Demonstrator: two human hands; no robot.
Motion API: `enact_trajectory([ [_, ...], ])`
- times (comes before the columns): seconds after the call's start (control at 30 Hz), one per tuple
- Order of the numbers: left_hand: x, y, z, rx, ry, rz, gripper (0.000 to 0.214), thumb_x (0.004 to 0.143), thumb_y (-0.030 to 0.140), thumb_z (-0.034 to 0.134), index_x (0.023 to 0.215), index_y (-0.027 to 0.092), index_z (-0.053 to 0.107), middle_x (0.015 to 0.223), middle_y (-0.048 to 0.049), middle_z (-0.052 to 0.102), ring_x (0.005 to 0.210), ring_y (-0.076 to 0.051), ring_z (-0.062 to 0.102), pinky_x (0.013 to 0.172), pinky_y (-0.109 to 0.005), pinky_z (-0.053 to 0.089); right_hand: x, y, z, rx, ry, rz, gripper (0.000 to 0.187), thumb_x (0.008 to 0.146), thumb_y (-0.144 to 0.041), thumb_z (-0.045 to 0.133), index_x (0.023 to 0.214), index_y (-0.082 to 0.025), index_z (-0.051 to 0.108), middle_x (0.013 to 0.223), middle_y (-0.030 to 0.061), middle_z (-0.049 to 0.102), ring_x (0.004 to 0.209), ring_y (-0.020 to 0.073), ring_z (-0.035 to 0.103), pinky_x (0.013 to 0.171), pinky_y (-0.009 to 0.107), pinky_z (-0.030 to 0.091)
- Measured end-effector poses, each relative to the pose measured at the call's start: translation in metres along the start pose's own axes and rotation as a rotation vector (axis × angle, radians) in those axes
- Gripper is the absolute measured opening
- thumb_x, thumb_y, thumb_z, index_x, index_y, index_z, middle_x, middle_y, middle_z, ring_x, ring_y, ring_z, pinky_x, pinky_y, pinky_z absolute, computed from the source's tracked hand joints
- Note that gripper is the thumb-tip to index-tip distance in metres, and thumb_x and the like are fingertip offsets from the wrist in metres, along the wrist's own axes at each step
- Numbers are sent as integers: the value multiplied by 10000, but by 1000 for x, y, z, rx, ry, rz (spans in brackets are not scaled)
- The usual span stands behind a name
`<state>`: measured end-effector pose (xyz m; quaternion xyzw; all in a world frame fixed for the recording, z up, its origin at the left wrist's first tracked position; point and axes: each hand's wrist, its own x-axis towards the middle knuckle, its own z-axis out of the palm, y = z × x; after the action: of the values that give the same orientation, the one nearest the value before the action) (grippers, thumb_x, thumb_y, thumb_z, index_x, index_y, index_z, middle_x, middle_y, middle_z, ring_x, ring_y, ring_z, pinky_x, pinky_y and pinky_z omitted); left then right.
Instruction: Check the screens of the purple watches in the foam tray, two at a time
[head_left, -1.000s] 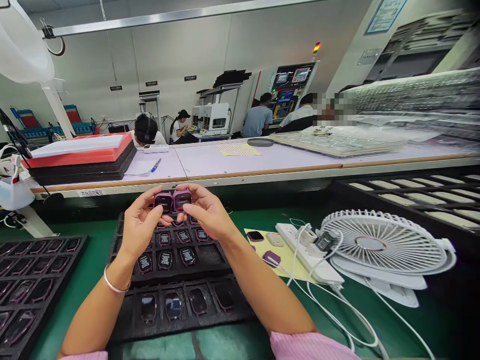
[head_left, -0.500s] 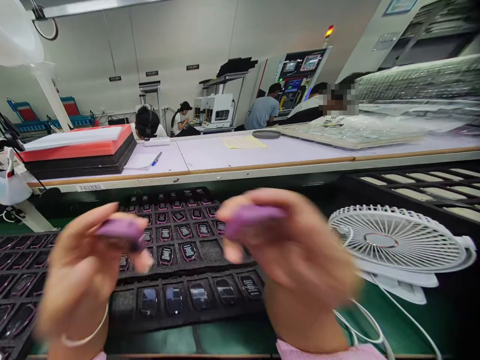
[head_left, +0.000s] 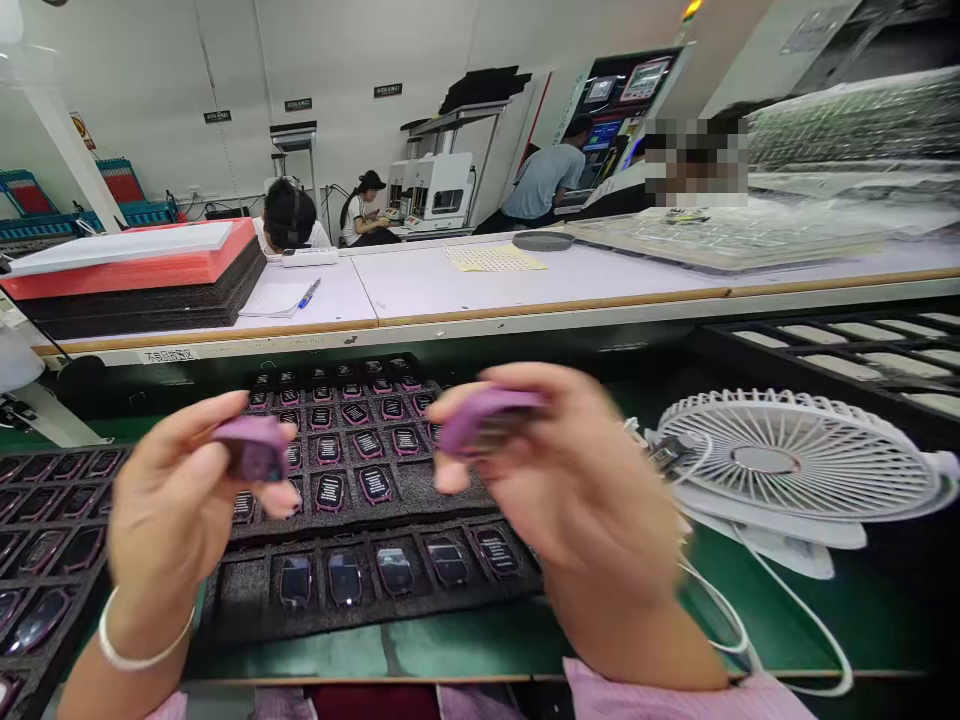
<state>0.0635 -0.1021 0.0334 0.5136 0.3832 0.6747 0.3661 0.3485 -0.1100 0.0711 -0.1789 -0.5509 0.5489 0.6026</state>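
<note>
My left hand point(head_left: 176, 505) pinches a small purple watch body point(head_left: 251, 447) between thumb and fingers. My right hand point(head_left: 581, 490) grips a second purple watch body point(head_left: 487, 420) the same way. Both hands are raised close to the camera and blurred, held apart over a black foam tray point(head_left: 360, 475) on the green mat. The tray's pockets hold several purple-rimmed watch bodies with labelled screens. Its near row point(head_left: 390, 572) holds darker screens.
Another black tray point(head_left: 45, 540) of watch bodies lies at the left. A white desk fan point(head_left: 787, 475) with white cables lies at the right. Behind runs a pale bench with stacked red and black foam point(head_left: 142, 280). Several people sit at machines farther back.
My hands have separated, each carrying one purple watch body, and come up close to the camera. The view has tilted down a little.
</note>
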Motion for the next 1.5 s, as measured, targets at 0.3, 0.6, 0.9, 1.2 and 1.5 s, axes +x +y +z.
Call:
enact_trajectory([
  [0.3, 8, -23, 51, 142, -413, -456, 357, 730, 288, 774, 1040, 174, 638, 803, 30, 641, 446, -54, 579, 431, -186, 496, 14, 87, -42, -159, -10, 552, 337, 772, -340, 775, 1010, -187, 591, 807, -5, 694, 468, 68, 592, 453, 194, 398],
  [0.6, 5, -50, 78, 53, -638, -557, 595, 706, 208, 746, 1235, 206, 474, 1065, -45, 625, 683, -122, 686, 668, -299, 571, -4, 78, -72, -33, -36, 590, 626, 725, -135, 712, 1301, -245, 492, 1010, 21, 665, 706, 129, 697, 651, 272, 526],
  [0.9, 12, -90, 131, 964, -864, 122, 451, 723, 299, 793, 1122, 157, 639, 1144, -117, 592, 1095, -298, 538, 976, -467, 483, -11, 62, -142, -1058, -243, 315, 455, 771, -259, 690, 1217, -232, 606, 1121, 82, 531, 1084, 266, 581, 1011, 461, 467],
  [1.2, -5, -82, 113, 1188, -816, 368, 737, 809, 486, 726, 1440, 195, 479, 1305, -183, 541, 1154, -353, 509, 955, -532, 452, -20, 65, -170, -1072, -219, 438, 767, 811, -574, 668, 1485, -275, 455, 1453, 130, 422, 1424, 325, 371, 1160, 470, 352],
  [1.5, 3, -60, -95, 1181, 64, -206, 738, 730, 750, 526, 1108, 135, 678, 1177, -201, 666, 1198, -434, 566, 1052, -581, 408, 37, 99, -186, -629, 278, 733, 665, 887, -564, 616, 1479, -296, 475, 1601, 43, 386, 1492, 267, 338, 1224, 467, 258],
])
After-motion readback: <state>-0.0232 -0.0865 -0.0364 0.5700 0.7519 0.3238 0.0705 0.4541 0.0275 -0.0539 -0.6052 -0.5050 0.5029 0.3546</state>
